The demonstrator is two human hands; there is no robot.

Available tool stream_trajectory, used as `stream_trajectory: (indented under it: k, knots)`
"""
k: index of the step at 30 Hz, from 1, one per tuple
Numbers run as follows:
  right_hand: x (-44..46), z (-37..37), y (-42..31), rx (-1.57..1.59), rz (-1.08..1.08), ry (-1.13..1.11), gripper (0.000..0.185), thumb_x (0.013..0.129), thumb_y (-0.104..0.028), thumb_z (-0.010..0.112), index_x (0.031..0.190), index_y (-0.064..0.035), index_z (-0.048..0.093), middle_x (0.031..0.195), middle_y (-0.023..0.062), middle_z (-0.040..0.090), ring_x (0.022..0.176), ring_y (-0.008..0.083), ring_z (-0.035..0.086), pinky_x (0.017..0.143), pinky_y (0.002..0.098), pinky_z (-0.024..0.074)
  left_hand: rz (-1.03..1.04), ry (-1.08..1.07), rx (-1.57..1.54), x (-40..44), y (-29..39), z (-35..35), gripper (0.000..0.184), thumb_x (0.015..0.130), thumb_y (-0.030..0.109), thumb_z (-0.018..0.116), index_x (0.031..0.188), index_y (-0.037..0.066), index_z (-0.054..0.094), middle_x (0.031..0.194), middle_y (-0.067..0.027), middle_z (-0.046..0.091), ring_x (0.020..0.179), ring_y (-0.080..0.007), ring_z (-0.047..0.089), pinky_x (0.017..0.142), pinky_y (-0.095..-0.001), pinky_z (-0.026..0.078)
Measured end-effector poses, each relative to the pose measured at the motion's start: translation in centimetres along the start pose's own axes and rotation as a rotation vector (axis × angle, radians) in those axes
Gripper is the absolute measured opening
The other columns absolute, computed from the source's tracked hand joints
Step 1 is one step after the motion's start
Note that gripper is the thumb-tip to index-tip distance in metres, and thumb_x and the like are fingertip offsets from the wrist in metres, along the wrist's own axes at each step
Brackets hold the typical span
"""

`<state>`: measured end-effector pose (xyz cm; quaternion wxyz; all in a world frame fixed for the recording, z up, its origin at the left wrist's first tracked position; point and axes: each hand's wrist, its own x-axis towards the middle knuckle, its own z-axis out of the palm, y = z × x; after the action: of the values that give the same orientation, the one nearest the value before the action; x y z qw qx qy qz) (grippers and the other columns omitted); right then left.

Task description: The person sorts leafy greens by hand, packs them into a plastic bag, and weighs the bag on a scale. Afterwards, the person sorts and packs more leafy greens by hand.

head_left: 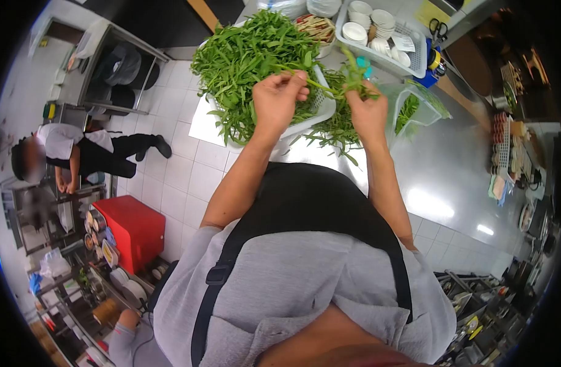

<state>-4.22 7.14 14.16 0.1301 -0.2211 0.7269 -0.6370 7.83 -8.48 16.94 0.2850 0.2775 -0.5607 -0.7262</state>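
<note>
My left hand [279,101] is closed, its thumb and fingers pinching a long green stem of what looks like water spinach [317,84]. The stem runs across to my right hand [367,113], whose fingers are closed on its leafy end. Under and beyond my left hand, a white plastic basket [324,112] is heaped with the same leafy greens [250,52]. Loose greens [337,133] lie on the metal table between the basket and my right hand. Just right of that hand stands a clear plastic container [398,109] with some greens in it.
Small white cups fill a plastic tray [420,61] at the back, with scissors [438,29] and a blue tape dispenser [432,72] beside it. The steel table [439,165] extends right. On the left, a co-worker [78,147] stands near a red box [130,232].
</note>
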Motion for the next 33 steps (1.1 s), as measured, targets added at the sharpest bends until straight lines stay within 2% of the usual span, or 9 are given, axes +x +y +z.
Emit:
stream_trajectory:
  k: [2, 3, 6, 10, 14, 19, 23, 26, 33]
  knots:
    - [-0.5, -2.0, 1.9, 0.047, 0.036, 0.125, 0.022, 0.088, -0.017, 0.071, 0.102, -0.0011, 0.075, 0.067, 0.0023, 0.064, 0.06, 0.0094, 0.051, 0.058, 0.0295, 0.0418, 0.016, -0.03, -0.013, 0.3, 0.3, -0.2, 0.023, 0.092, 0.015, 0.077, 0.098, -0.007, 0.071, 0.088, -0.0099, 0.072, 0.071, -0.0124, 0.067, 0.064, -0.024, 0.056]
    - [-1.0, -3.6, 1.8, -0.386, 0.07, 0.066, 0.026, 0.089, -0.019, 0.071, 0.107, 0.0003, 0.074, 0.067, 0.007, 0.065, 0.057, 0.0123, 0.053, 0.058, 0.0299, 0.0434, 0.016, -0.085, -0.009, 0.4, 0.2, -0.8, 0.023, 0.093, 0.014, 0.076, 0.1, -0.007, 0.071, 0.088, -0.0101, 0.072, 0.072, -0.0125, 0.067, 0.065, -0.0243, 0.056]
    - [-2.2, -4.9, 2.4, -0.63, 0.061, -0.046, 0.03, 0.091, -0.022, 0.072, 0.11, 0.0011, 0.073, 0.066, 0.0094, 0.065, 0.056, 0.0135, 0.054, 0.057, 0.0293, 0.0448, 0.022, -0.188, -0.007, 0.1, -0.2, -0.5, 0.023, 0.095, 0.011, 0.072, 0.107, -0.009, 0.072, 0.091, -0.0115, 0.072, 0.073, -0.0131, 0.068, 0.066, -0.0254, 0.058]
    - [-3.0, -4.1, -0.4, 0.009, 0.155, -0.066, 0.034, 0.091, -0.027, 0.075, 0.11, 0.0017, 0.074, 0.073, 0.0088, 0.066, 0.063, 0.0125, 0.058, 0.061, 0.031, 0.048, -0.022, -0.299, 0.052, -0.9, -0.6, 0.3, 0.026, 0.094, 0.016, 0.075, 0.109, -0.006, 0.073, 0.093, -0.0077, 0.072, 0.076, -0.0123, 0.067, 0.068, -0.0261, 0.057]
    - [-2.1, -2.8, -1.8, -0.13, -0.063, -0.229, 0.033, 0.088, -0.026, 0.077, 0.103, 0.0026, 0.074, 0.076, 0.0062, 0.068, 0.069, 0.0135, 0.059, 0.066, 0.0308, 0.0482, -0.004, -0.395, 0.087, -1.5, -1.1, 1.4, 0.025, 0.095, 0.013, 0.072, 0.111, -0.007, 0.072, 0.093, -0.0079, 0.072, 0.078, -0.0128, 0.067, 0.07, -0.0267, 0.056]
    - [-2.0, -2.0, 0.0, -0.121, -0.035, 0.033, 0.029, 0.088, -0.025, 0.075, 0.098, 0.0019, 0.074, 0.078, 0.0112, 0.07, 0.071, 0.0152, 0.061, 0.069, 0.0322, 0.0499, 0.064, -0.259, 0.069, -1.3, -1.9, 1.2, 0.023, 0.096, 0.01, 0.071, 0.11, -0.008, 0.071, 0.092, -0.0098, 0.073, 0.075, -0.014, 0.068, 0.068, -0.0263, 0.056]
    - [-2.1, -5.4, 3.7, -0.417, 0.063, 0.027, 0.032, 0.092, -0.031, 0.074, 0.103, -0.0012, 0.076, 0.067, 0.0049, 0.064, 0.058, 0.0138, 0.053, 0.059, 0.0321, 0.0457, 0.066, -0.13, -0.006, -0.5, -2.0, -1.3, 0.024, 0.097, 0.01, 0.07, 0.11, -0.01, 0.07, 0.097, -0.0131, 0.072, 0.079, -0.0153, 0.069, 0.07, -0.0265, 0.057]
    - [-3.1, -4.9, 3.6, -0.045, 0.371, -0.019, 0.033, 0.097, -0.031, 0.07, 0.106, 0.0008, 0.074, 0.07, 0.0015, 0.063, 0.059, 0.0093, 0.049, 0.057, 0.027, 0.0425, 0.08, -0.129, -0.018, -0.9, -1.5, -1.8, 0.022, 0.097, 0.009, 0.069, 0.11, -0.009, 0.069, 0.1, -0.0137, 0.071, 0.08, -0.0149, 0.068, 0.07, -0.0266, 0.057]
    - [-2.4, -3.1, 0.7, 0.296, 0.375, -0.313, 0.031, 0.098, -0.026, 0.069, 0.108, 0.0037, 0.071, 0.075, -0.0009, 0.06, 0.064, 0.0071, 0.05, 0.057, 0.0234, 0.0397, 0.127, -0.22, 0.006, -1.8, -2.1, -0.4, 0.018, 0.098, 0.007, 0.068, 0.11, -0.006, 0.071, 0.098, -0.0104, 0.071, 0.079, -0.0134, 0.067, 0.071, -0.0269, 0.057]
